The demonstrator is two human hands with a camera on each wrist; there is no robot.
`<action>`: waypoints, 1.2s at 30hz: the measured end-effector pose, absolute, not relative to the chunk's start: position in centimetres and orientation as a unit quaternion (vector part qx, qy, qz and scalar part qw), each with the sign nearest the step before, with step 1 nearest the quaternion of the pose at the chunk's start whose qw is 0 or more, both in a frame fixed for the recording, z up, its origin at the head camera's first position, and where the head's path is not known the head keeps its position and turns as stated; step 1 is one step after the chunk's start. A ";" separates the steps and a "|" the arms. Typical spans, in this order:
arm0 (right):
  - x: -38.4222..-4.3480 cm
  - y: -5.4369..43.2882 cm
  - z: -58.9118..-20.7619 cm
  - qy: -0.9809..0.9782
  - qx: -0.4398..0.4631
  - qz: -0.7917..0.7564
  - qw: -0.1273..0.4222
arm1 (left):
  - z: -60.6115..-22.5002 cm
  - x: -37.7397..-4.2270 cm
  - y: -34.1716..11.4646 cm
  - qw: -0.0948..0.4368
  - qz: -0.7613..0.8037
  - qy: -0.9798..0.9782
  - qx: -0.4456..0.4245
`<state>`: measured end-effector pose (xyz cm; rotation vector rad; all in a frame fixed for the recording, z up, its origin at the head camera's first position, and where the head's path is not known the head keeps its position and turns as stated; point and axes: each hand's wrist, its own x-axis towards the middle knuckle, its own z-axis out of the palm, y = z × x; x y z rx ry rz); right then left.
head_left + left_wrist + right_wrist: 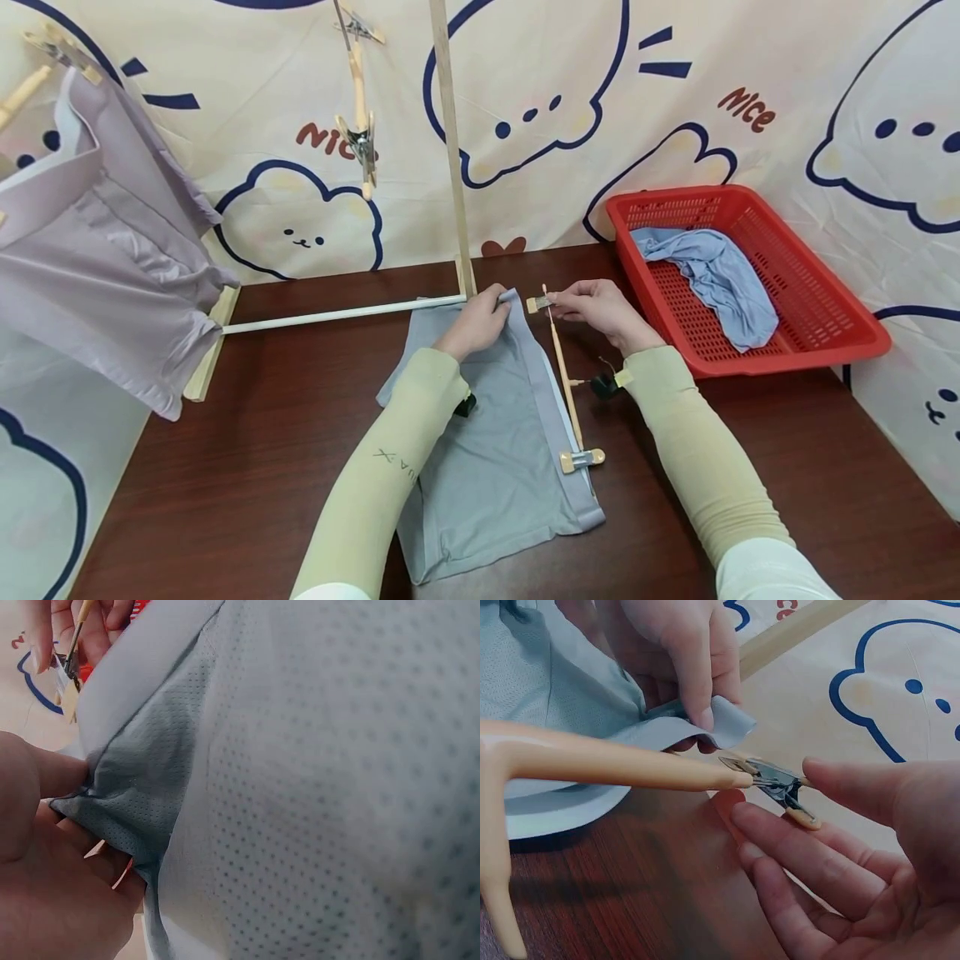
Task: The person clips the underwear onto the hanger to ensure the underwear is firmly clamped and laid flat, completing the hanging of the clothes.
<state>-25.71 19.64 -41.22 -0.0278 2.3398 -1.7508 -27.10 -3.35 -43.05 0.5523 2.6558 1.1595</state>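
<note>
Grey-blue shorts (487, 442) lie flat on the dark table, their waistband (551, 417) towards the right. My left hand (480, 321) pinches the far corner of that waistband, raising its edge in the right wrist view. Along the waistband lies a light wooden clip hanger (562, 367). Its near clip (581, 460) grips the band. At the hanger's far end, my right hand (600, 308) pinches the other clip (780, 784) between thumb and fingers. This clip is beside the raised corner, with a small gap between them.
A red plastic basket (817, 283) holding a light blue cloth (720, 275) stands at the back right. Pale lilac shorts (112, 242) hang on the left. Another clip hanger (360, 108) hangs above a white rod (337, 317), left of a wooden post (452, 150).
</note>
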 end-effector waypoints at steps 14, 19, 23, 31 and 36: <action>-25.8 18.9 -41.6 0.784 -0.024 -0.613 0.094 | -42.9 -26.8 -3.6 0.084 0.426 0.882 0.181; -25.9 18.3 -41.6 0.787 -0.029 -0.609 0.093 | -42.7 -26.8 -3.5 0.068 0.433 0.880 0.185; -25.9 18.1 -41.8 0.789 -0.022 -0.607 0.097 | -42.5 -26.8 -3.3 0.058 0.424 0.883 0.192; -25.8 17.9 -42.0 0.791 -0.006 -0.602 0.112 | -42.6 -26.8 -3.3 0.039 0.426 0.884 0.188; -25.7 17.9 -42.1 0.787 -0.005 -0.606 0.116 | -42.6 -26.7 -3.7 0.031 0.417 0.893 0.169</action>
